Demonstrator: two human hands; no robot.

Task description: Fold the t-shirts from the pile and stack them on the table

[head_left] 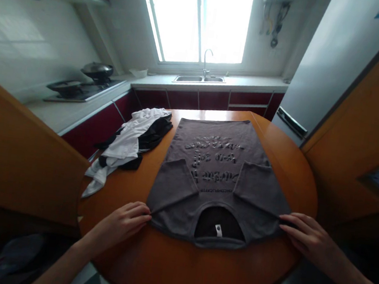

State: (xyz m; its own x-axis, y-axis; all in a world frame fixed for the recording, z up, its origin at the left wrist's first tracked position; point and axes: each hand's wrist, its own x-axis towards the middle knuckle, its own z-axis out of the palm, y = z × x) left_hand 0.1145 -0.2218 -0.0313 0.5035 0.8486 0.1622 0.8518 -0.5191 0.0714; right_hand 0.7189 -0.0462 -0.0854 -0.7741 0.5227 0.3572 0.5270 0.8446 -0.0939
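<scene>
A grey T-shirt (pixel 220 173) with raised lettering lies spread on the round wooden table (pixel 193 276), its neck opening towards me and its hem at the far side. Both sleeves are laid inward over the front. My left hand (pixel 132 218) pinches the shirt's left edge near the shoulder. At the opposite edge, my right hand (pixel 303 232) has its fingers closed on the cloth. A small white label (pixel 218 230) shows inside the collar.
White and black clothes (pixel 123 141) lie heaped on the table's left side. Beyond are a counter with a sink (pixel 200 79), a stove with pans (pixel 96 70) at left, and a fridge (pixel 330 62) at right. Orange wooden panels (pixel 19 148) flank the table.
</scene>
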